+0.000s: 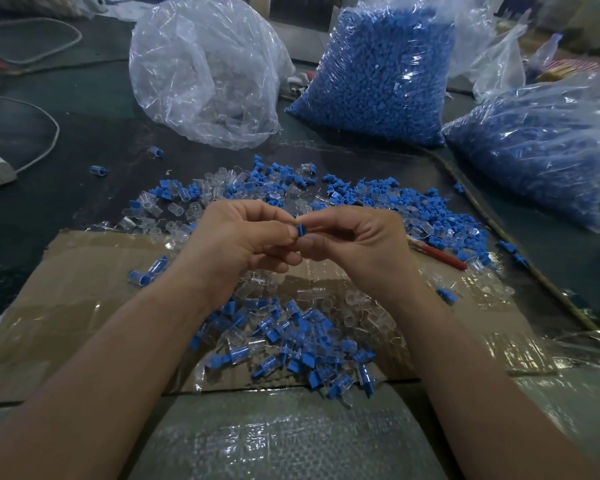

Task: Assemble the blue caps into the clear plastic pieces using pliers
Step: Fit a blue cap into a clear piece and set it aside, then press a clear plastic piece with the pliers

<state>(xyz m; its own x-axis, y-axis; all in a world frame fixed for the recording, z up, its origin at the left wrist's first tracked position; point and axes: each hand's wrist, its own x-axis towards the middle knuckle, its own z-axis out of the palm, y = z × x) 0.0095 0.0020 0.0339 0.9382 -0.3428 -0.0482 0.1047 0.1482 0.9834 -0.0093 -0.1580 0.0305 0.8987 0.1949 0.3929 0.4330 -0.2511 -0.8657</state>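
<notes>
Thumb and fingertips of the left hand (243, 237) and right hand (357, 242) close together on one blue cap (301, 231) and pinch it between them, held above the cardboard (84, 289). Red-handled pliers (442, 255) lie just right of the hands, and loose clear pieces (152, 208) are scattered beyond.

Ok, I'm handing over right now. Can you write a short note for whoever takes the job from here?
Left hand: fingers pinch a blue cap.
Right hand: pinches the same cap from the other side. No clear piece is visible in either hand.
Pliers: lying unused to the right, at the edge of the loose pile of caps and clear pieces.
Done: a heap of assembled pieces on the cardboard, nearest the person.
Left: the loose pile, plus the cap bag and the clear-piece bag behind it.
</notes>
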